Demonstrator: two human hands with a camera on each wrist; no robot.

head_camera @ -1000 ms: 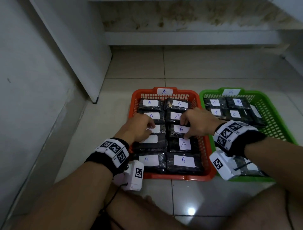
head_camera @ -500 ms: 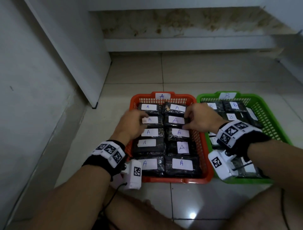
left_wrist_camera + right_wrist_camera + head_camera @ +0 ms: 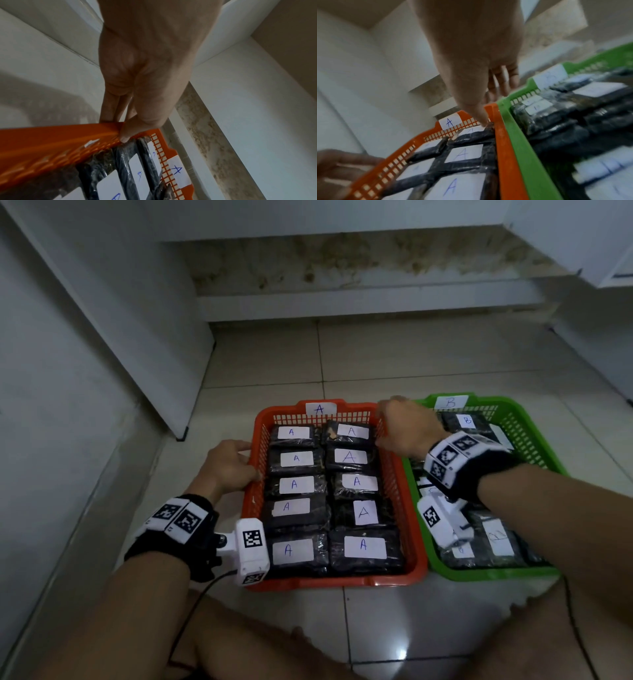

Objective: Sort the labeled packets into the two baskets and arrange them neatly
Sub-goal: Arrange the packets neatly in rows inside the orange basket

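An orange basket (image 3: 335, 582) tagged A (image 3: 320, 409) holds black packets with A labels (image 3: 356, 482), flat in two even columns. To its right, touching it, a green basket (image 3: 493, 571) tagged B (image 3: 450, 402) holds black B packets (image 3: 467, 421), partly hidden by my right wrist. My left hand (image 3: 229, 467) grips the orange basket's left rim (image 3: 51, 135); thumb (image 3: 125, 136) inside, fingers outside. My right hand (image 3: 404, 426) holds the far right corner of that basket (image 3: 503, 155), thumb (image 3: 479, 115) inside by a packet, fingers behind the rim. The right wrist view is blurred.
Both baskets sit on a tiled floor (image 3: 411, 354). A white panel (image 3: 137, 320) rises close on the left and a stained step (image 3: 342, 299) runs across the back. My knees (image 3: 260, 655) lie just before the baskets. Bare tiles show beyond the baskets.
Both hands have left the packets in the middle of the orange basket. The left went out to the left rim, the right up to the far right corner.
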